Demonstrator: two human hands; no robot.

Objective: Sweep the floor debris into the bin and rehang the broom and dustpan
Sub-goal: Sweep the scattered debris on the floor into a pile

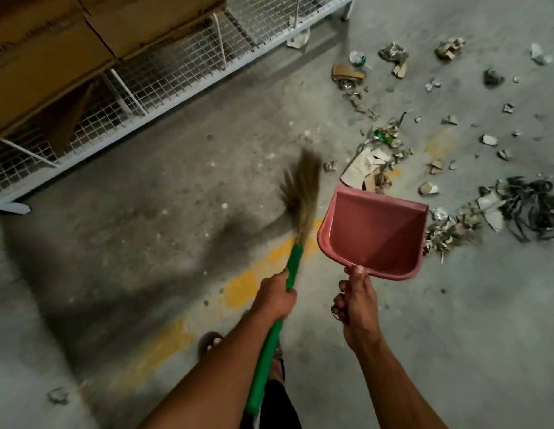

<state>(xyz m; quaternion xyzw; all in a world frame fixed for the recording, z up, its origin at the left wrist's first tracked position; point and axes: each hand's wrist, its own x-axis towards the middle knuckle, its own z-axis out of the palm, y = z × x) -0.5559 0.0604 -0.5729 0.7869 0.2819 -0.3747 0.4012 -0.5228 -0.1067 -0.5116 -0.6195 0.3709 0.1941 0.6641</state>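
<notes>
Your left hand [277, 295] is wrapped around the green handle of the broom [292, 267], with its blurred bristles pointing away from you above the floor [145, 243]. Your right hand [357, 300] grips the handle of the pink dustpan [374, 230], held with its open mouth facing away, just right of the bristles. A worn yellow line [238, 289] runs across the concrete beneath both. Just beyond the dustpan's far edge, and spreading to the far right, lies the debris [384, 153]: torn cardboard, crumpled scraps and a dark tangle of straps [529, 202]. At far left stands a white wire-mesh rack [176, 72] carrying cardboard boxes [52, 57].
</notes>
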